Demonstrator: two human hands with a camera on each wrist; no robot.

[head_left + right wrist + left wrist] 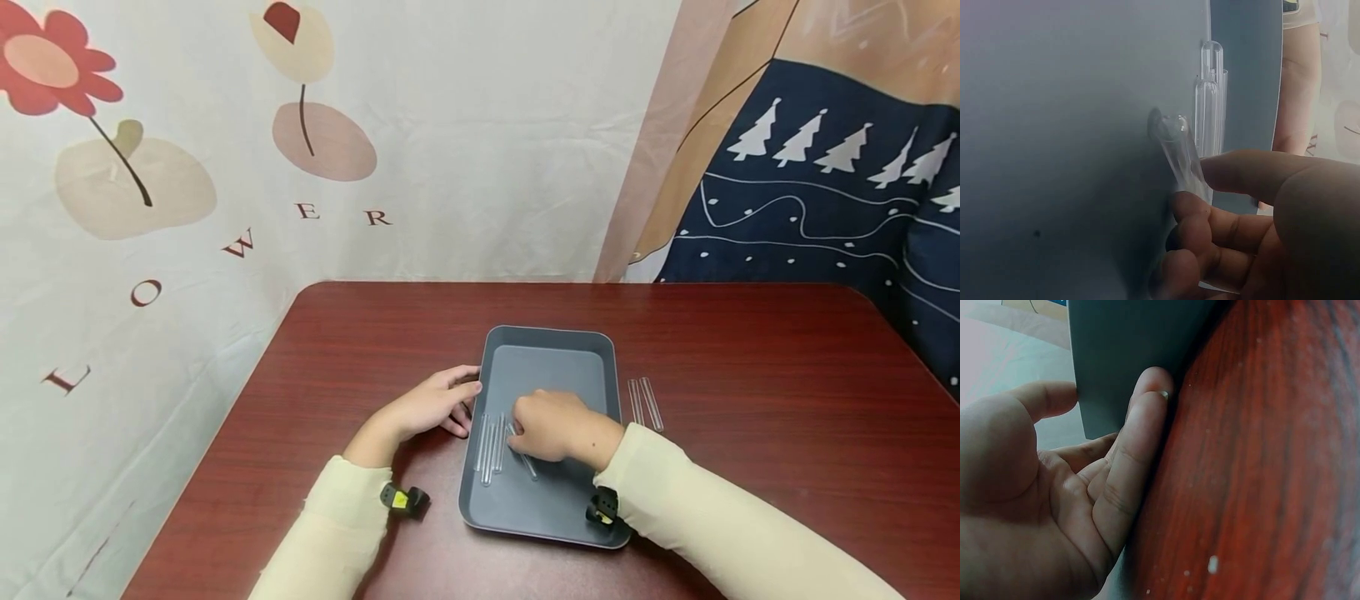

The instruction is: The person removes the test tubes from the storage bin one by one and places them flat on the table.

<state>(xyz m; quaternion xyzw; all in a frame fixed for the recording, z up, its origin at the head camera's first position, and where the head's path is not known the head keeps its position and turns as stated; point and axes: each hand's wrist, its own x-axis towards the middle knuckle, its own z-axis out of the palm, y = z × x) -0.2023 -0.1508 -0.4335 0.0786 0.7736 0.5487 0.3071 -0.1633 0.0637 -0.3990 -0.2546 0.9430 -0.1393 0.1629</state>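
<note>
A grey rectangular tray point(540, 512) lies on the table. My right hand point(551, 427) is over it and pinches a clear test tube point(1179, 147) between thumb and fingers; its rounded end points out of the grip, close over the tray floor, and the other end is hidden by the hand. Beside it, several clear test tubes point(487, 462) lie side by side along the tray's left wall. My left hand point(435, 404) rests at the tray's left side: in the left wrist view the thumb point(1054, 399) touches the rim and extended fingers lie against the outer wall.
Two more clear tubes point(652, 407) lie on the red-brown wooden table point(780, 400), just right of the tray. Behind the table hangs a pale cloth point(480, 200) printed with flowers and letters, with a dark blue tree-patterned cloth point(810, 200) at the right.
</note>
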